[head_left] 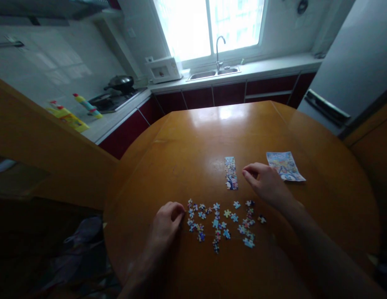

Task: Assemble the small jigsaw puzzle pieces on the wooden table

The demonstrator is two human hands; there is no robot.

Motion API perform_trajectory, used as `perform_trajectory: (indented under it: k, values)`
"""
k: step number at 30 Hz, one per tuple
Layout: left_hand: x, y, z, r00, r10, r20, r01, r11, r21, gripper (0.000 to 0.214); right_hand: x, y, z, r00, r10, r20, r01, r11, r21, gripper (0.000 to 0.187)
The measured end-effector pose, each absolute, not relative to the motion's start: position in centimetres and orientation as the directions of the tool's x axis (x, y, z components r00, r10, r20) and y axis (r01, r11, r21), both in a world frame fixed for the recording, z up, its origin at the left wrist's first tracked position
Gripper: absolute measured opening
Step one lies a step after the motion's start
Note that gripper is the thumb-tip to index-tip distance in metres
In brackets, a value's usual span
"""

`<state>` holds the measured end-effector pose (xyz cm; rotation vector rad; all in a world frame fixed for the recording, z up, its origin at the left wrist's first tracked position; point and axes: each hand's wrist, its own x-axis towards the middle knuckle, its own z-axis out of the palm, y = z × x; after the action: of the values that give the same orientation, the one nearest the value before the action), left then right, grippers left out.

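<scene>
A partly joined jigsaw puzzle strip [231, 173] lies flat on the wooden table. Just to its right hovers my right hand [265, 182], thumb and forefinger pinched together; whatever may be between them is too small to make out. My left hand [166, 220] rests on the table with curled fingers, its fingertips closed beside the left edge of the loose puzzle pieces [215, 224]. Whether it holds a piece cannot be seen. These pieces, mostly light blue with some darker ones, spread in loose clusters between my hands. Behind my right hand is a printed picture sheet [285, 165].
The round-ended wooden table [168, 153] fills the middle of the view. Beyond it are a counter with a sink [226, 71], a white microwave [163, 69] and a stove with a wok [121, 82]. A fridge [339, 66] stands at the right. Yellow bottles [68, 118] are at left.
</scene>
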<state>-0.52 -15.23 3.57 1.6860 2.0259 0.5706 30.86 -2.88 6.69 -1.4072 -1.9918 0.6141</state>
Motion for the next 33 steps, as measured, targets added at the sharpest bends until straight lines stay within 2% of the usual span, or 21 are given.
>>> perform_trajectory:
  k: [4,6,9,12,15,19,24,33]
  values:
    - [0.0,-12.1,5.7,-0.128,0.991,0.022,0.797,0.090,0.598,0.014,30.9,-2.6,6.6,-0.238,0.950,0.200,0.660,0.310,-0.684,0.022]
    - [0.9,-9.7,6.3,-0.034,0.998,0.048,0.759,-0.005,0.651,0.017,31.0,-2.3,6.3,-0.233,0.953,0.192,0.663,0.301,-0.686,0.022]
    - [3.1,-6.0,5.9,0.110,0.994,0.027,0.687,-0.096,0.721,0.017,31.0,-1.8,5.5,-0.227,0.958,0.177,0.671,0.286,-0.684,0.022]
    - [5.4,-3.3,4.1,0.228,0.972,-0.056,0.630,-0.104,0.770,0.013,30.4,-1.3,4.4,-0.210,0.968,0.140,0.662,0.247,-0.708,0.022]
    - [7.1,-2.4,2.3,0.300,0.951,-0.078,0.558,-0.109,0.823,0.012,29.4,-1.2,3.2,-0.182,0.979,0.094,0.636,0.191,-0.748,0.019]
    - [7.7,-2.6,1.2,0.324,0.946,-0.032,0.569,-0.168,0.805,0.014,28.2,-1.5,1.9,-0.192,0.980,0.047,0.630,0.160,-0.760,0.019]
    - [8.0,-2.9,1.3,0.354,0.934,0.047,0.621,-0.272,0.735,0.014,27.6,-1.8,1.1,-0.196,0.980,0.023,0.678,0.152,-0.719,0.019]
    - [8.4,-3.3,0.9,0.272,0.958,0.084,0.633,-0.245,0.734,0.011,27.6,-1.8,1.1,-0.196,0.980,0.036,0.697,0.166,-0.698,0.020]
